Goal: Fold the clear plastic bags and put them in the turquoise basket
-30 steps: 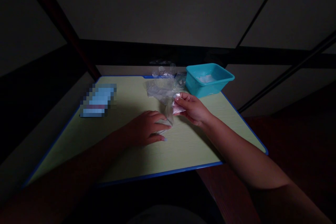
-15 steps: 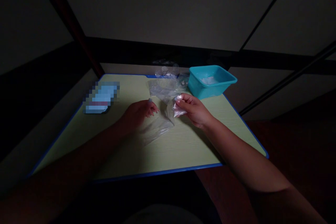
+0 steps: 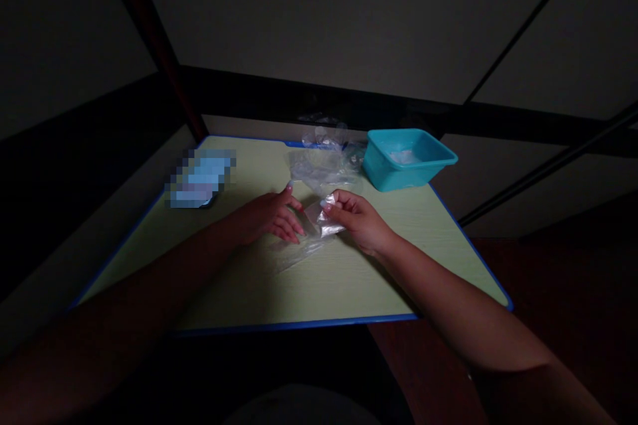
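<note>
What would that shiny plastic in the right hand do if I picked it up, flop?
Probably flop: the shiny plastic looks crumpled where the right hand pinches it. It's likely very light, since it looks as thin as film. It might be a bit slippery too, because its surface gleams smooth between the creases.

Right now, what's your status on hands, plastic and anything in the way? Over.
Right hand pinching plastic. Left hand open beside it, contact unclear. Clear film heap just beyond, tub at its right; nothing solid between hands.
</note>
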Available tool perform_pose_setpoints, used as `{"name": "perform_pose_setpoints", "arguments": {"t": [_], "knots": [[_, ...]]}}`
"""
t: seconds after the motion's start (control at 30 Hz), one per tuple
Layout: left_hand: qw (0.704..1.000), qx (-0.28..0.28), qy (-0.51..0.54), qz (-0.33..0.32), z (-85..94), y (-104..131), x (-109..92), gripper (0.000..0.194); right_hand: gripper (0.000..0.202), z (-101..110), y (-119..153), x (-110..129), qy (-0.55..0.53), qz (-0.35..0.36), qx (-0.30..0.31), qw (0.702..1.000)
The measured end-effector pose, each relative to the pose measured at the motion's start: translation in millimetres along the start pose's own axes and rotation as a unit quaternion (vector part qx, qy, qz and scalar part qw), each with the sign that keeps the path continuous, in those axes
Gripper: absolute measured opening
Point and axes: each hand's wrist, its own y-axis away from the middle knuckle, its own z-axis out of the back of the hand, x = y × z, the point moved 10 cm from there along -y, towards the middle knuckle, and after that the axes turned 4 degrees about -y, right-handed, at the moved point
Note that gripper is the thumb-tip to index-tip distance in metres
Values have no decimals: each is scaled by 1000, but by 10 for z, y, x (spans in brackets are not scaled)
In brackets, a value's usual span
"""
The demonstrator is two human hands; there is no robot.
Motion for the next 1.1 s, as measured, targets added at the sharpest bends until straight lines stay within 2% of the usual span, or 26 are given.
{"name": "perform_pose_setpoints", "arguments": {"t": [0.3, 0.53, 0.67, 0.93, 1.1], "knots": [[996, 85, 26, 7, -167, 70, -44, 77, 41, -71, -10, -91, 13, 9, 18, 1000], [993, 111, 38, 21, -234, 112, -61, 83, 43, -96, -1, -116, 22, 0, 23, 999], [990, 124, 57, 20, -238, 113, -51, 82, 43, -79, -12, -89, 26, 20, 19, 999], [987, 145, 63, 8, -238, 92, -24, 81, 50, -127, 5, -47, 58, 32, 49, 997], [982, 168, 81, -3, -254, 81, -23, 76, 57, -262, 54, -15, 88, 26, 109, 990]]}}
